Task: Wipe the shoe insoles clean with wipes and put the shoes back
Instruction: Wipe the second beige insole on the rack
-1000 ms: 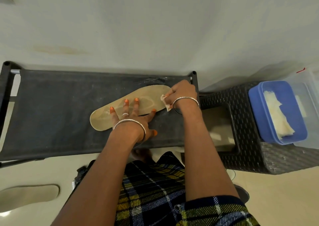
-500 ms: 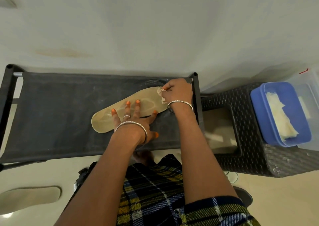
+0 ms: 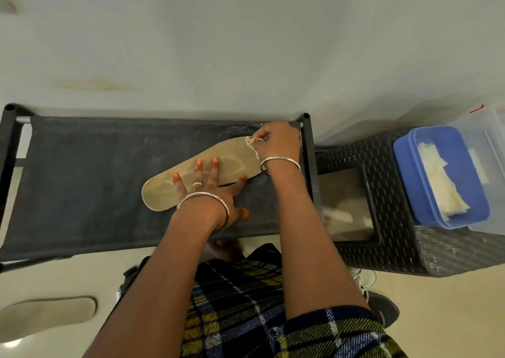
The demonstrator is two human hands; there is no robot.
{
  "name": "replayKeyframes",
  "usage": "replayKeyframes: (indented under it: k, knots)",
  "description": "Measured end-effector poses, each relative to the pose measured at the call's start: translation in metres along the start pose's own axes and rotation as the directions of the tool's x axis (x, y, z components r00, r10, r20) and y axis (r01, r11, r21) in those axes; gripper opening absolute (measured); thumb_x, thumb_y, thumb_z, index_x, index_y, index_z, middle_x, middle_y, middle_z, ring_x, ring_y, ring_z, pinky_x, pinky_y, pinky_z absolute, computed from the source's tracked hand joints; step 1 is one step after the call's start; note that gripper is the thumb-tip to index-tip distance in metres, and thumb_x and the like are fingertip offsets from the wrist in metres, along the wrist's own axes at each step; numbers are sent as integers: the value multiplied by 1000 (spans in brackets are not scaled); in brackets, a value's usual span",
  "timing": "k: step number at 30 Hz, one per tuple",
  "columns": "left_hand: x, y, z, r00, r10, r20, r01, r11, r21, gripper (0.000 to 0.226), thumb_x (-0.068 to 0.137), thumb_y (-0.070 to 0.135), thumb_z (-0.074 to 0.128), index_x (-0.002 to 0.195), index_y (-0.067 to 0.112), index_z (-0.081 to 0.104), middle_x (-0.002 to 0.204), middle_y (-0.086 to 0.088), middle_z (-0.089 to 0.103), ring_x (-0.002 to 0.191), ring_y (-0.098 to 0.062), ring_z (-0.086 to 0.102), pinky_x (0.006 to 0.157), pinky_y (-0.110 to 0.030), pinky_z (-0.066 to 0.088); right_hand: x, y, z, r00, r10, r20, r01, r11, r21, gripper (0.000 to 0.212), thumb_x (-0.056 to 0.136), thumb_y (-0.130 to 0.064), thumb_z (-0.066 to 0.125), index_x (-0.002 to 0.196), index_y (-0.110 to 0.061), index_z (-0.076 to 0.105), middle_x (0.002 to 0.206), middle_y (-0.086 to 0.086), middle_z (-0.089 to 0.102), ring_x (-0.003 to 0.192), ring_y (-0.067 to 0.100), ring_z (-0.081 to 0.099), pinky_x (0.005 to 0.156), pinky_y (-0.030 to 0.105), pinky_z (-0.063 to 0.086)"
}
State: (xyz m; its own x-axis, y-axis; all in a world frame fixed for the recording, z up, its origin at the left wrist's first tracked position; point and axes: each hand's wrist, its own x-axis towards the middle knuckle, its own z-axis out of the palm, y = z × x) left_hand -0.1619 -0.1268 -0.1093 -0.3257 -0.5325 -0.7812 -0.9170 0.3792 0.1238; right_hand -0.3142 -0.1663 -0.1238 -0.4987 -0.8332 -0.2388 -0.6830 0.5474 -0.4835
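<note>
A tan insole [image 3: 232, 163] lies at a slant on the black fabric shelf [image 3: 82, 180] of a shoe rack. My left hand [image 3: 210, 193] presses flat on the insole's middle with spread, straight fingers. My right hand [image 3: 276, 142] pinches a crumpled wipe [image 3: 252, 142] against the insole's far right end. A second tan insole [image 3: 46, 314] lies on the floor at the lower left. A dark shoe [image 3: 382, 308] with pale laces shows on the floor at the lower right, partly hidden by my right arm.
A dark wicker stool [image 3: 396, 237] stands right of the rack. On it sits a blue container [image 3: 410, 183] holding pale wipes [image 3: 442, 183], with a clear plastic box [image 3: 492, 128] beside it. A white wall runs behind the rack.
My right hand has slid the wipe up along the insole's right end toward the rack's back corner. My left hand has stayed pressed on the insole.
</note>
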Motion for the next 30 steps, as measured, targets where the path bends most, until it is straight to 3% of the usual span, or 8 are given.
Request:
replayKeyframes:
  k: [5, 11, 15, 18, 23, 27, 30]
  knots:
    - [0, -2, -1, 1000, 9, 1, -9, 1000, 2, 74, 91, 68, 39, 145, 57, -9, 154, 0, -37, 142, -33, -31, 109, -69, -10, 2, 9, -9, 989, 99, -109, -104, 994, -33, 18, 87, -10, 65, 87, -22, 78, 94, 6, 75, 96, 26, 66, 83, 28, 51]
    - [1, 0, 0, 1000, -3, -6, 3, 1000, 5, 75, 91, 68, 39, 145, 57, -10, 154, 1, -37, 142, -32, -31, 109, -69, -10, -5, -10, 6, 996, -65, 59, 64, 998, 20, 8, 84, -17, 73, 85, -22, 78, 84, 0, 75, 81, 19, 69, 78, 26, 54]
    - [-1, -2, -1, 1000, 15, -9, -15, 1000, -7, 73, 91, 67, 39, 146, 57, -9, 154, 1, -37, 142, -33, -32, 109, -70, -12, 6, 8, -7, 999, 49, -2, -49, 994, -99, 11, 83, -18, 71, 87, -22, 80, 93, 2, 75, 93, 25, 68, 79, 25, 52]
    - [-3, -3, -3, 1000, 24, -15, -25, 1000, -12, 74, 90, 67, 42, 146, 57, -7, 152, 1, -40, 141, -33, -34, 109, -70, -12, 9, 15, -10, 995, 100, -26, -102, 990, -94, 7, 82, -18, 73, 84, -22, 78, 93, 3, 75, 94, 25, 69, 81, 28, 55]
    - [-3, -5, -1, 1000, 25, 11, -25, 1000, 13, 77, 88, 71, 40, 144, 58, -10, 150, 2, -43, 140, -31, -36, 108, -70, -12, -5, -10, 5, 983, -94, 156, 94, 996, 12, 2, 79, -22, 79, 78, -22, 77, 83, -5, 74, 84, 17, 70, 81, 27, 54]
    - [-4, -8, 2, 1000, 22, 4, -22, 1000, 10, 76, 88, 72, 39, 143, 59, -12, 151, 1, -42, 140, -31, -36, 107, -70, -15, -8, -12, 13, 989, -121, 84, 114, 990, 84, 4, 77, -19, 79, 79, -22, 77, 72, -8, 69, 76, 13, 68, 81, 34, 57]
    - [-4, -10, 2, 1000, 15, 8, -15, 1000, 17, 77, 88, 72, 39, 144, 58, -13, 151, 0, -41, 140, -31, -36, 107, -70, -17, -5, -9, 9, 990, -110, 90, 105, 993, 56, 4, 78, -19, 78, 82, -21, 78, 77, -6, 72, 79, 14, 68, 82, 31, 56]
